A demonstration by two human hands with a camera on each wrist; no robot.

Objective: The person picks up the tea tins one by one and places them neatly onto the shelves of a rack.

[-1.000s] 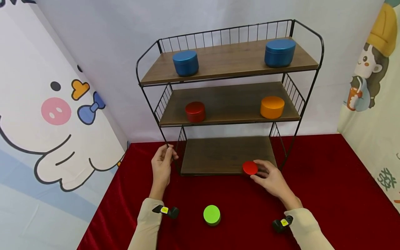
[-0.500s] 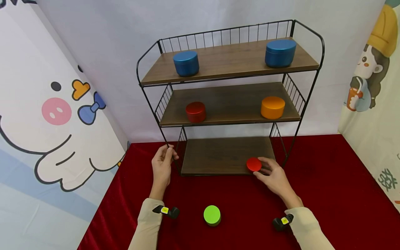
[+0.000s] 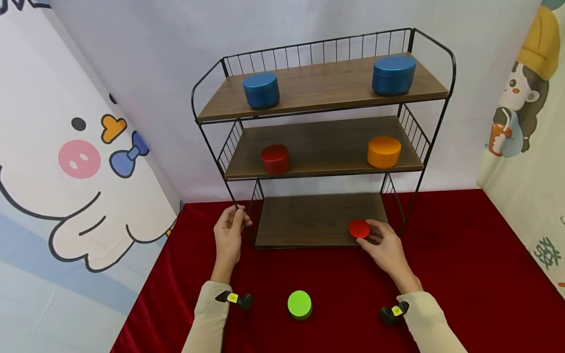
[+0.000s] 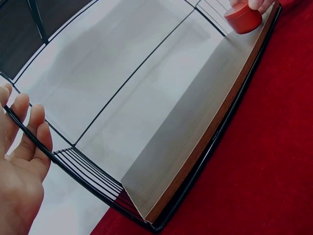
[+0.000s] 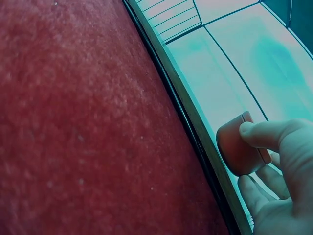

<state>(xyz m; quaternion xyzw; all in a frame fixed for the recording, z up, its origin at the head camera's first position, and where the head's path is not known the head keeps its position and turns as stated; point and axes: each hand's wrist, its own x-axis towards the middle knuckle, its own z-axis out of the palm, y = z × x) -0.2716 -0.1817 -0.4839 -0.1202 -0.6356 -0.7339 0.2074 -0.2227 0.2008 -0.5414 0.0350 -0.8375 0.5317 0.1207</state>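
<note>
A small red tin point(image 3: 359, 229) is gripped between the thumb and curled fingers of the right hand point(image 3: 383, 247) and is held at the right front corner of the bottom shelf point(image 3: 309, 218); in the right wrist view the tin point(image 5: 239, 149) sits just inside the shelf's front edge, though whether its base rests fully on the board cannot be told. The rack's left front wire point(image 3: 240, 215) is grasped by the left hand point(image 3: 228, 233), whose fingers point(image 4: 34, 132) are curled around that wire in the left wrist view. The placing is judged nearly done: the tin is at the shelf but has not been let go, and a green tin point(image 3: 299, 304) lies on the red cloth point(image 3: 463, 255) between the forearms, untouched. On the upper boards two blue tins point(image 3: 261, 90) point(image 3: 394, 74), a red tin point(image 3: 275, 158) and an orange tin point(image 3: 384, 151) are seen, well apart. The bottom shelf is bare apart from the held tin, so room to the left and rear is ample. The right side wires point(image 3: 388, 189) stand close to the right hand, and the middle shelf overhangs it.
</note>
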